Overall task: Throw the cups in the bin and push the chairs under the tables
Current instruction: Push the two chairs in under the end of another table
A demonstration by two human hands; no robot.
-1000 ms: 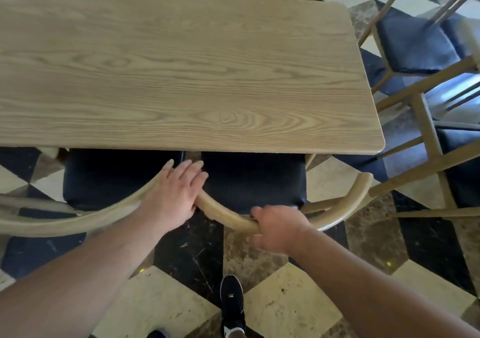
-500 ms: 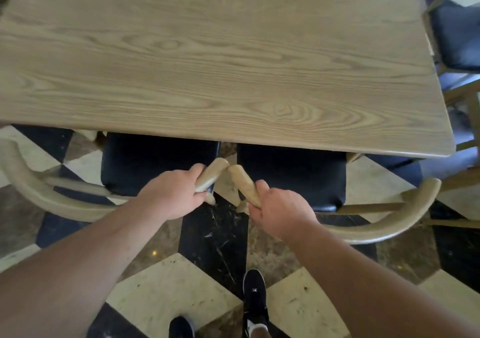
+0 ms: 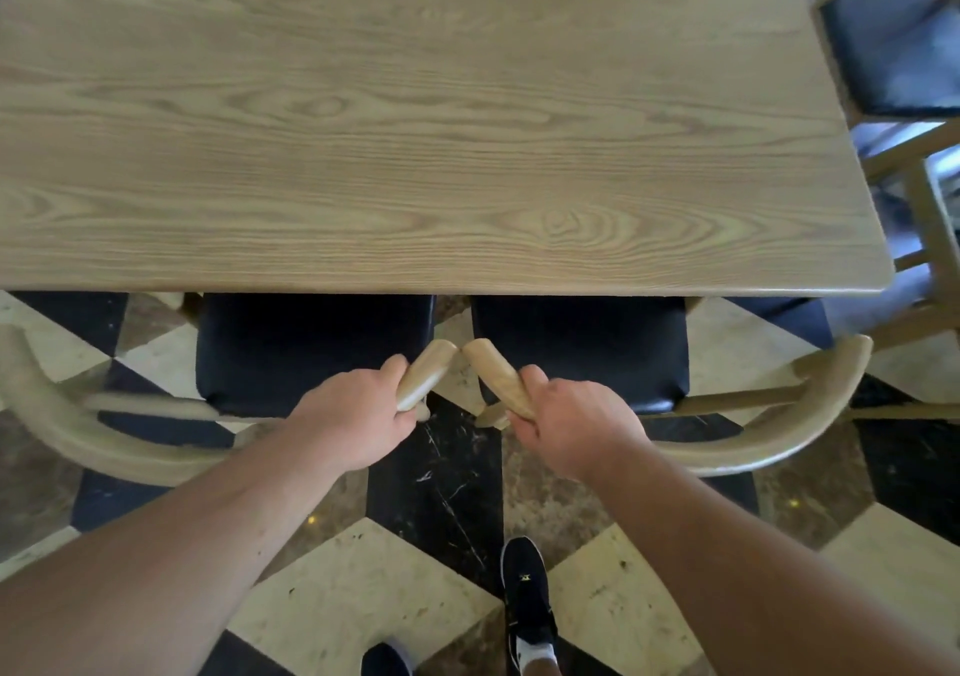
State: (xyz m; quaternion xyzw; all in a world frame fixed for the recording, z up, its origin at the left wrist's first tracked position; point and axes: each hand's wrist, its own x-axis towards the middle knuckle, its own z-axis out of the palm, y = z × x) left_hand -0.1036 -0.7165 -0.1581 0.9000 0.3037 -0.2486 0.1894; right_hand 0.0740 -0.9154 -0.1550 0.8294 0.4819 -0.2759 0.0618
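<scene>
Two wooden chairs with dark blue seats stand side by side at the near edge of a light wooden table [image 3: 415, 129]. The left chair [image 3: 311, 353] and the right chair [image 3: 582, 353] have their seat fronts tucked under the table top. My left hand [image 3: 358, 415] is closed around the inner arm end of the left chair. My right hand [image 3: 571, 426] grips the inner arm end of the right chair. The two arm ends nearly touch between the seats. No cup is in view.
More wooden chairs [image 3: 893, 51] with blue cushions stand off the table's right end. The floor [image 3: 363, 582] is black, brown and cream marble tile. My black shoes [image 3: 524, 592] stand just behind the two chairs.
My hands slid from the curved backs to the inner arm ends. The view has shifted left, and both chairs sit a little deeper under the table.
</scene>
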